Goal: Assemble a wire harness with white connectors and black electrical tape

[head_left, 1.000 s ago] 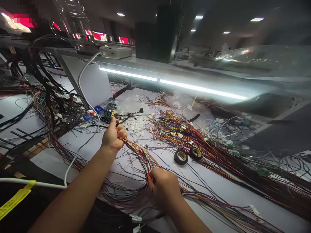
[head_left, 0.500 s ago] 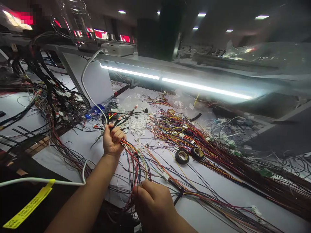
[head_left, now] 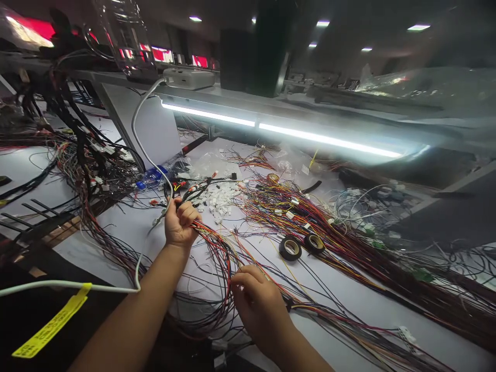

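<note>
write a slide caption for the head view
Left hand grips a wire bundle while right hand fingers its strands.

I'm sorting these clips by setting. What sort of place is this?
Most likely a wire-harness assembly bench in a factory or workshop. Coloured wire bundles cover the white table, with loose white connectors, two tape rolls and a strip light overhead.

Right hand point(head_left: 258, 302) now farther up the wire bundle point(head_left: 219, 248).
</note>
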`<state>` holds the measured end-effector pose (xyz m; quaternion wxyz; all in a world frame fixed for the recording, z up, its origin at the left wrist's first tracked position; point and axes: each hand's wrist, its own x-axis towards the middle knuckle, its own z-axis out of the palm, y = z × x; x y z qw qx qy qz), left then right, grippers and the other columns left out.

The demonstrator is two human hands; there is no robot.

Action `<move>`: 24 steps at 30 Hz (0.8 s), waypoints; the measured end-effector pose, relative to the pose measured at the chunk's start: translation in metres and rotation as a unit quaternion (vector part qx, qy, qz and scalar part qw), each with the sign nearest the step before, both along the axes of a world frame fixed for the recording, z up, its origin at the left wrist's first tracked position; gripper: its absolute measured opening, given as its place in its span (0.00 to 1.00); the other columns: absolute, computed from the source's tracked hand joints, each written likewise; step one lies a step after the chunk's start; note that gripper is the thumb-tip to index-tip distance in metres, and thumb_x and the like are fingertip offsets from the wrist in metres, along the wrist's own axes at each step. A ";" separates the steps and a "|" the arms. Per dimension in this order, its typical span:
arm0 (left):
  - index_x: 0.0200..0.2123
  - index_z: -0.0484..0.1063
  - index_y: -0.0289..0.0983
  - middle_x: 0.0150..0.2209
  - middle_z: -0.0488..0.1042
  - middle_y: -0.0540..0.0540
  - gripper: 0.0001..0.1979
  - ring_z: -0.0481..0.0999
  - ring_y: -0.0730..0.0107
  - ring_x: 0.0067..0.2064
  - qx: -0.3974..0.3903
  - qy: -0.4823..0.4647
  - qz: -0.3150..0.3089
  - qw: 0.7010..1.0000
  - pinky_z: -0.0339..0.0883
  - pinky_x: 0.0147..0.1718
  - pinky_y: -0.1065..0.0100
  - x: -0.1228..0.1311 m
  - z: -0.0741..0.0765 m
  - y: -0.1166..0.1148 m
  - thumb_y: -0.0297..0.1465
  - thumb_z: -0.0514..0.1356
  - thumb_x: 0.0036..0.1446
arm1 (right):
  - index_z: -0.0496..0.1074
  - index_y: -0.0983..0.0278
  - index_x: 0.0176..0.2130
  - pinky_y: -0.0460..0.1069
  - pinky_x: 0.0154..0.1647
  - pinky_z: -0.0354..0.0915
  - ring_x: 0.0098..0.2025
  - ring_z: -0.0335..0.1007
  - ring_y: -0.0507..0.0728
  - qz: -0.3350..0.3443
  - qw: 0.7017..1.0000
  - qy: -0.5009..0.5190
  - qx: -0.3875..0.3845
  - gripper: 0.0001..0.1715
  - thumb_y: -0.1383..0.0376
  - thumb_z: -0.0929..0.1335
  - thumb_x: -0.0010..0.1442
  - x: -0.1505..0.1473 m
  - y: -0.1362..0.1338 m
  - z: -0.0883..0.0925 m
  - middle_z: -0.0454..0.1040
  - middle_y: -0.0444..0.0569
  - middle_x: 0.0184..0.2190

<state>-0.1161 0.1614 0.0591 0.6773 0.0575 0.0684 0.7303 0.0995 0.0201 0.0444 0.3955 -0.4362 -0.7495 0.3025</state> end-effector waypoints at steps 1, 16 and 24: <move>0.27 0.62 0.37 0.15 0.45 0.61 0.20 0.47 0.83 0.12 0.000 0.000 -0.001 1.000 0.42 0.09 0.78 0.001 0.000 0.000 0.39 0.43 0.69 | 0.69 0.61 0.36 0.44 0.28 0.61 0.27 0.66 0.50 -0.013 1.000 -0.020 -0.002 0.09 0.72 0.62 0.60 0.000 0.001 -0.002 0.72 0.47 0.34; 0.27 0.63 0.37 0.14 0.48 0.60 0.19 0.48 0.83 0.12 -0.009 0.005 0.006 1.000 0.42 0.10 0.77 0.005 -0.003 -0.002 0.40 0.46 0.68 | 0.73 0.60 0.40 0.46 0.34 0.62 0.35 0.74 0.55 -0.029 0.994 -0.094 -0.057 0.11 0.71 0.64 0.59 -0.001 0.019 -0.011 0.78 0.46 0.33; 0.26 0.62 0.37 0.14 0.48 0.60 0.21 0.48 0.83 0.11 -0.021 0.008 0.008 1.000 0.43 0.09 0.78 0.010 0.000 -0.003 0.41 0.44 0.68 | 0.67 0.61 0.36 0.44 0.26 0.58 0.24 0.66 0.51 -0.029 0.986 -0.047 -0.156 0.09 0.72 0.66 0.52 -0.009 0.022 -0.021 0.75 0.42 0.29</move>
